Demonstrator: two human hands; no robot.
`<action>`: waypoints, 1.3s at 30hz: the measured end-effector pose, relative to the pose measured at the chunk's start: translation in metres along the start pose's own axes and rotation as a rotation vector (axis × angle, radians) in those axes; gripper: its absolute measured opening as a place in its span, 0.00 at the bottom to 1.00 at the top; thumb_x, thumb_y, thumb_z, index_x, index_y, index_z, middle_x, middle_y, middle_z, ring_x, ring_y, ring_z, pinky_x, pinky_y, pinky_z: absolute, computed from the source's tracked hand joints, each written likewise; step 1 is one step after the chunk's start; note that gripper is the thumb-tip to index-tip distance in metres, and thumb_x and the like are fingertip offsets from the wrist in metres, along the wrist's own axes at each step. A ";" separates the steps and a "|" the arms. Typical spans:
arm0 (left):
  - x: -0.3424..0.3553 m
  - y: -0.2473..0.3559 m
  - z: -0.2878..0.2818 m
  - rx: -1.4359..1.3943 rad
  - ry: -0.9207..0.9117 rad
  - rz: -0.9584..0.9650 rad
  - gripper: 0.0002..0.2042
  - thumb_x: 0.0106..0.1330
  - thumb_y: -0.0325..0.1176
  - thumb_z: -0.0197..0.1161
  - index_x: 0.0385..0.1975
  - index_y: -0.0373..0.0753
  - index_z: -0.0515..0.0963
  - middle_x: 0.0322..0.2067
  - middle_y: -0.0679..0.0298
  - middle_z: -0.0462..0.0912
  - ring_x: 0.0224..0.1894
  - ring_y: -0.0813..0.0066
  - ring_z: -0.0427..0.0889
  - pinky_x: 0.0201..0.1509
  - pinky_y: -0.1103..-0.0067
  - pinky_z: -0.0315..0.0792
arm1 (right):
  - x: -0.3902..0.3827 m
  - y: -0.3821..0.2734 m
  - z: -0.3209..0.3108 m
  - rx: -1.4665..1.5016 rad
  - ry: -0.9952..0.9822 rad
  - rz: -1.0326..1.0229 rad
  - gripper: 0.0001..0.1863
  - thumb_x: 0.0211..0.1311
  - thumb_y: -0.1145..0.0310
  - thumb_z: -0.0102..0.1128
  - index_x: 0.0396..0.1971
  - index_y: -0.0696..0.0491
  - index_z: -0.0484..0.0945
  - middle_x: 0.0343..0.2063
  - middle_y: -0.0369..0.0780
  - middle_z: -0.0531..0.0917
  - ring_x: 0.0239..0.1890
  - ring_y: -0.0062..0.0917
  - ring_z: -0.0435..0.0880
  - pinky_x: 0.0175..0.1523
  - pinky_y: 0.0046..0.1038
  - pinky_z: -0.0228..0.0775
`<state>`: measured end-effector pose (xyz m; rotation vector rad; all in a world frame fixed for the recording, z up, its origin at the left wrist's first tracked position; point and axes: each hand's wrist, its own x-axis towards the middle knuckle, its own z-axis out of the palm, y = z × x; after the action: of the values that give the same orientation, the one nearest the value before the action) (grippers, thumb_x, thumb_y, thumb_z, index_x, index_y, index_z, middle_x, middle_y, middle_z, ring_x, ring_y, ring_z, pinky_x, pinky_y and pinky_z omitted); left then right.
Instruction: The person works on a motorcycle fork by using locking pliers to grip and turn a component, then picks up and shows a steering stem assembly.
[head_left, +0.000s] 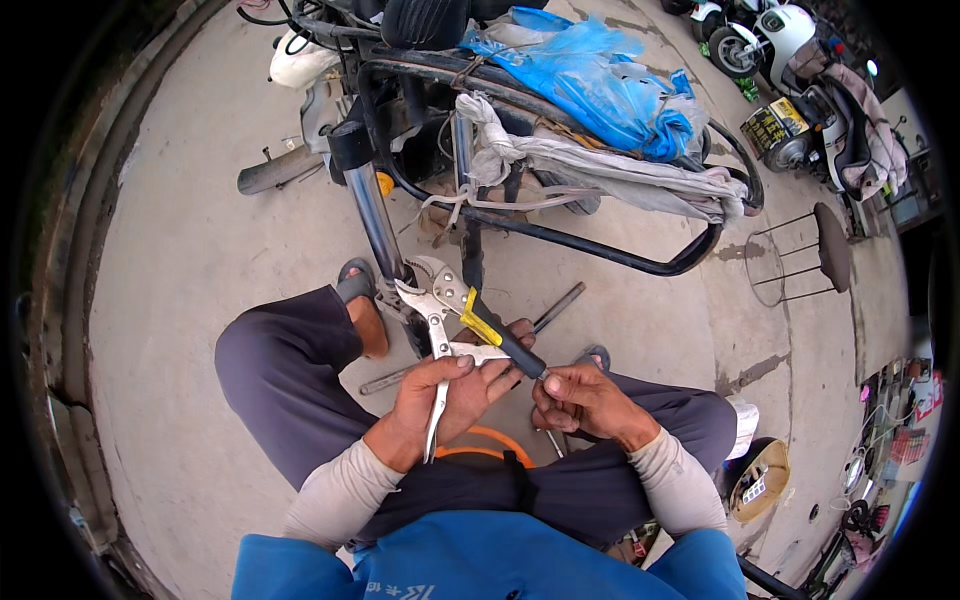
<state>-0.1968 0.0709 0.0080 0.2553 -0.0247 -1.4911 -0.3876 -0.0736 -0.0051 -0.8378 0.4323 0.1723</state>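
Note:
A pair of locking pliers (pixel 436 325) with silver jaws and one black-and-yellow handle is held between my hands, its jaws spread apart. My left hand (pixel 450 395) has its thumb pressed over the silver lever, with the palm up and the fingers reaching beneath the black handle. The fingertips of my right hand (pixel 590 402) pinch the end of the black handle, where the adjusting screw is hidden. Just beyond the jaws stands a shiny fork tube (pixel 372 210) of the motorbike, leaning, its top end black. The jaws overlap its lower end in view; I cannot tell whether they touch.
The motorbike's black frame (pixel 590 245) carries a torn blue plastic sheet (pixel 600 85) and grey cloth. A metal bar (pixel 560 307) lies on the concrete between my feet. An orange ring (pixel 495 440) is near my lap. To the right are a stool (pixel 832 248), a basket (pixel 762 480) and scooters.

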 end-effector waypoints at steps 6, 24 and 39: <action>-0.006 -0.005 -0.004 0.280 0.026 0.087 0.23 0.70 0.24 0.51 0.64 0.31 0.62 0.57 0.49 0.72 0.66 0.56 0.69 0.73 0.58 0.59 | -0.011 -0.010 0.012 0.069 -0.009 0.067 0.26 0.74 0.49 0.50 0.32 0.62 0.74 0.25 0.40 0.74 0.22 0.21 0.72 0.24 0.20 0.59; -0.010 0.008 -0.002 0.430 0.005 0.194 0.21 0.70 0.27 0.53 0.62 0.31 0.64 0.57 0.50 0.72 0.65 0.57 0.69 0.72 0.59 0.60 | 0.002 -0.007 0.026 -1.031 0.360 -0.315 0.09 0.69 0.66 0.59 0.36 0.58 0.77 0.22 0.39 0.81 0.21 0.24 0.79 0.26 0.26 0.68; -0.010 0.011 0.007 0.397 0.111 0.220 0.15 0.70 0.28 0.53 0.55 0.32 0.69 0.50 0.49 0.76 0.59 0.51 0.75 0.64 0.56 0.69 | 0.000 -0.010 0.030 -0.786 0.213 -0.264 0.14 0.72 0.62 0.57 0.35 0.60 0.75 0.20 0.33 0.74 0.18 0.18 0.71 0.23 0.23 0.63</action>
<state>-0.1881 0.0807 0.0185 0.6353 -0.2540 -1.2422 -0.3754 -0.0575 0.0195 -1.6862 0.4500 -0.0007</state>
